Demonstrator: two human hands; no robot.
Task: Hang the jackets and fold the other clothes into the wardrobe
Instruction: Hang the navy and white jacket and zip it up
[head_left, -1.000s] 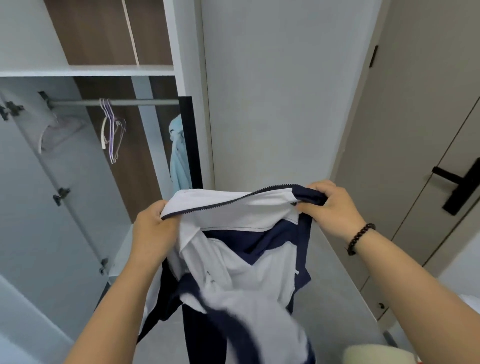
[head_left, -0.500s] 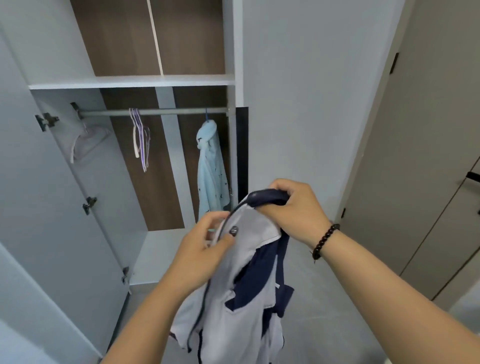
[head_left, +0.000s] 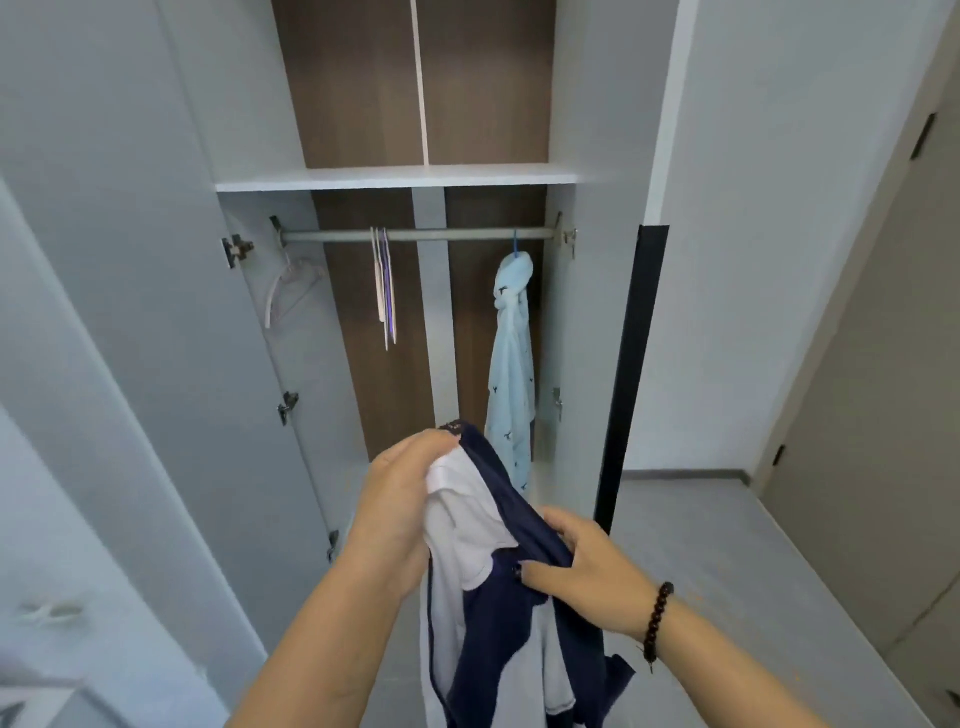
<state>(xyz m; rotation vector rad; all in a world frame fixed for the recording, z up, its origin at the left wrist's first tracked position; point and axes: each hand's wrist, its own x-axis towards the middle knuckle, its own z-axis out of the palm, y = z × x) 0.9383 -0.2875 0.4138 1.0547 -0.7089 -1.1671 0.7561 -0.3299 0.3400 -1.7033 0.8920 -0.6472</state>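
A navy and white jacket (head_left: 493, 613) hangs bunched in front of me, below the open wardrobe. My left hand (head_left: 397, 506) grips its upper end, near the collar. My right hand (head_left: 582, 566) holds the navy fabric lower down on the right side. Inside the wardrobe a grey rail (head_left: 415, 235) carries empty hangers (head_left: 385, 283) in the middle and a light blue patterned garment (head_left: 514, 364) at the right end. A white hanger (head_left: 291, 288) hangs at the left end of the rail.
A white shelf (head_left: 395, 179) runs above the rail. The left wardrobe door (head_left: 130, 364) stands open beside me, and the right door's black edge (head_left: 626, 374) juts out. A closed beige door (head_left: 883, 364) fills the right wall. Grey floor (head_left: 727, 545) lies beyond.
The view has turned to face the wardrobe squarely. My hands have gathered the spread jacket into a bunch; my right hand dropped from the collar to lower on the fabric.
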